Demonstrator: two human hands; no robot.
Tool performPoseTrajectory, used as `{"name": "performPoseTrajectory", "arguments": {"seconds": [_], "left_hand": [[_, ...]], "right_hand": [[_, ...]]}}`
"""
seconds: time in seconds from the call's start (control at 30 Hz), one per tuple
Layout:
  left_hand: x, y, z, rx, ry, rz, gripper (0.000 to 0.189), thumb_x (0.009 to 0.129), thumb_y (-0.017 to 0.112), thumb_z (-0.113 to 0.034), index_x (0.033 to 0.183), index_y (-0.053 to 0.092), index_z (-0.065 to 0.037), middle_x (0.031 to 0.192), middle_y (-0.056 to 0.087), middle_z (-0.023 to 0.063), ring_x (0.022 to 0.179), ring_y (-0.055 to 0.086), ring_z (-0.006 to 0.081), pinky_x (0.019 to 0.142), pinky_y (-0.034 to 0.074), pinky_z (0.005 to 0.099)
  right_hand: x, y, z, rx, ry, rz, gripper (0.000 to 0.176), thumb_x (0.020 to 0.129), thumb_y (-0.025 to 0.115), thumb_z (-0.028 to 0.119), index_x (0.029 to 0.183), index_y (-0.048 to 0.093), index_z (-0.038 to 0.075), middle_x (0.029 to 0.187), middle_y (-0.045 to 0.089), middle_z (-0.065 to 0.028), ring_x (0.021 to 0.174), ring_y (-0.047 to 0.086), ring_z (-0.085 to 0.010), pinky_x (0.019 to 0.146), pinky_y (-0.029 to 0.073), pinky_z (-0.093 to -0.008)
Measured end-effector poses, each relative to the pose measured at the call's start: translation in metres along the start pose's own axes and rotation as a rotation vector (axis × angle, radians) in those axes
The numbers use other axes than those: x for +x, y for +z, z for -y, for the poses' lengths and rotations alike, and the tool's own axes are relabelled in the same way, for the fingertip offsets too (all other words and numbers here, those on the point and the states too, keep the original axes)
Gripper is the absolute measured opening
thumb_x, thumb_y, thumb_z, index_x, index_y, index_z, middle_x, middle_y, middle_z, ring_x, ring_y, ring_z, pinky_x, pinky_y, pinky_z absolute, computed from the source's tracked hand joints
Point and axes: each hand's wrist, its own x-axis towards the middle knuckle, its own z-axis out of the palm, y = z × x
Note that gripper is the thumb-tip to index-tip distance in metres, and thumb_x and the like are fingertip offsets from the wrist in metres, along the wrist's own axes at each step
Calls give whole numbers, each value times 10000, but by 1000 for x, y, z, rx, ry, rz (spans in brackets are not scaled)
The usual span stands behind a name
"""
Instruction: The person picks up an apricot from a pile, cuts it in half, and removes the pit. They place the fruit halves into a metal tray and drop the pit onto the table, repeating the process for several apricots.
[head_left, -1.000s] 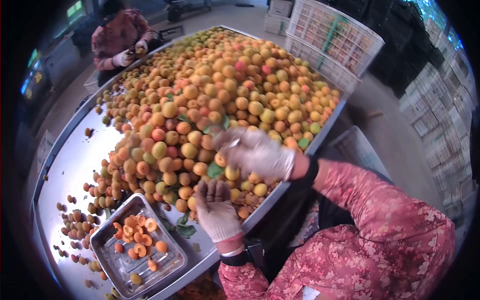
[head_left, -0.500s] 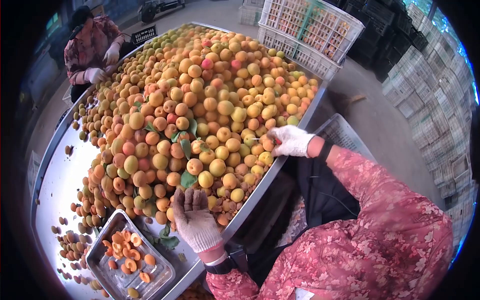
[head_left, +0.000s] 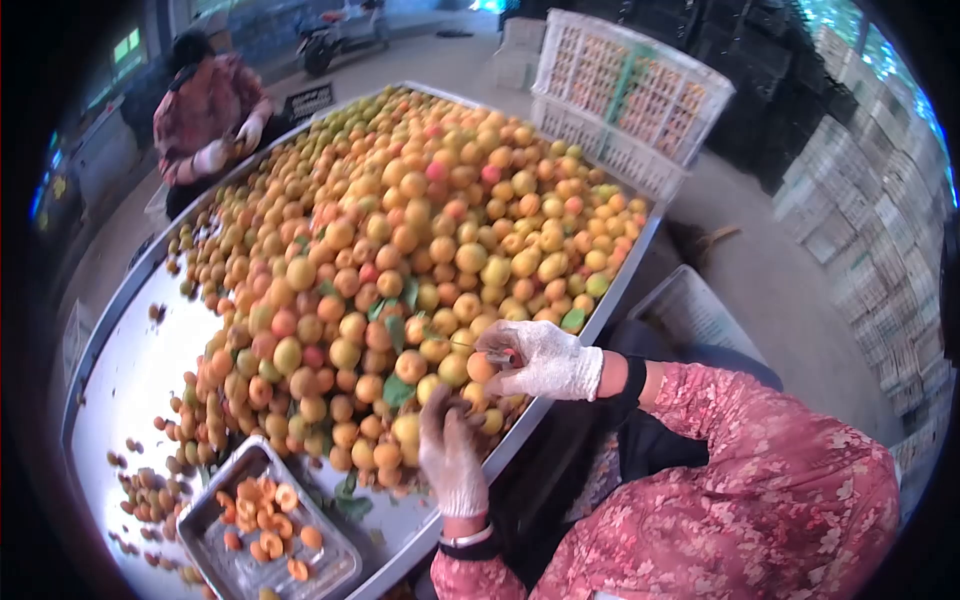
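Observation:
A heap of whole apricots (head_left: 380,260) covers most of the metal table. My right hand (head_left: 548,360), in a white knit glove, is closed around what looks like a small knife with a thin blade; an apricot (head_left: 482,367) sits at its thumb and fingertips. Just left of it, my left hand (head_left: 452,452) wears a glove with brown-stained fingers. Its fingers are apart and bent over apricots at the near side of the heap, with nothing visibly held. At lower left, a metal tray (head_left: 345,565) contains cut apricot halves (head_left: 268,515).
The table's raised metal rim (head_left: 590,340) runs between me and the fruit. Across the table a gloved person (head_left: 205,120) sits at work. White crates (head_left: 625,95) stand at the far right corner, another crate (head_left: 700,315) beside me, and stacked crates (head_left: 860,250) farther right.
My right hand has come nearer and left, now with an apricot at its fingers. My left hand has shifted right and its fingers have bent. The view has tilted, and the other person's hands have lifted.

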Motion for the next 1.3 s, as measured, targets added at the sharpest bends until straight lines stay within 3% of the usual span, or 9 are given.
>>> {"name": "performPoseTrajectory", "arguments": {"seconds": [0.1,0.23,0.3,0.43,0.63,0.7,0.77,0.83,1.3], "left_hand": [[3,-2,12,-4,64,-26,448,1008,480,-310,1304,475,25,1119,582,87,1029,577,160,871,480,287],[4,-4,5,-267,17,-43,470,1001,478,-343,1303,478,17,1181,566,91,1075,550,169,930,444,295],[0,-5,-3,-325,-4,-62,450,999,462,-311,1312,473,13,1220,555,113,1100,548,191,958,441,324],[2,-13,2,-591,63,-44,456,981,455,-294,1328,462,2,1266,534,122,1133,551,230,993,444,387],[-1,-21,6,-702,61,36,418,991,428,-338,1275,503,-41,1189,566,86,1085,572,218,939,477,361],[-2,-19,4,-667,38,-15,411,994,420,-345,1263,507,-46,1175,569,84,1061,580,216,911,490,359],[-2,-15,2,-633,16,-66,405,997,412,-351,1252,511,-51,1162,573,82,1037,589,215,883,503,357],[-2,-12,-2,-539,68,-141,431,977,427,-367,1202,557,-23,1007,613,50,797,581,132,636,455,249],[-6,-18,5,-134,201,-94,405,1017,346,-349,1177,515,-18,1067,581,74,942,607,175,799,515,293]], "right_hand": [[-3,36,17,-26,-196,-38,462,715,719,244,1096,575,27,973,633,-187,932,642,-338,801,518,-383],[-4,55,31,13,-165,11,476,714,686,184,1155,568,50,997,629,-193,945,631,-367,830,515,-404],[-5,55,32,22,-242,10,457,783,682,188,1192,547,36,970,633,-167,928,648,-312,824,521,-378],[-6,40,46,632,100,236,282,981,545,283,1093,549,24,826,596,-29,670,591,-68,609,488,-235],[-11,46,34,356,-70,250,341,992,511,310,1164,539,18,783,624,-102,710,642,-145,641,504,-299],[-12,50,36,297,-240,146,335,995,497,283,1208,533,27,874,654,-149,848,677,-203,714,509,-335],[-11,50,38,311,-175,192,354,995,493,266,1246,509,18,964,667,-173,968,671,-249,784,507,-346],[-10,57,35,435,-221,138,407,993,496,269,1291,464,-6,1002,663,-191,975,670,-269,803,510,-337],[-14,54,45,341,-230,169,440,985,501,232,1327,414,-31,1018,654,-204,959,674,-292,797,516,-341]]}}
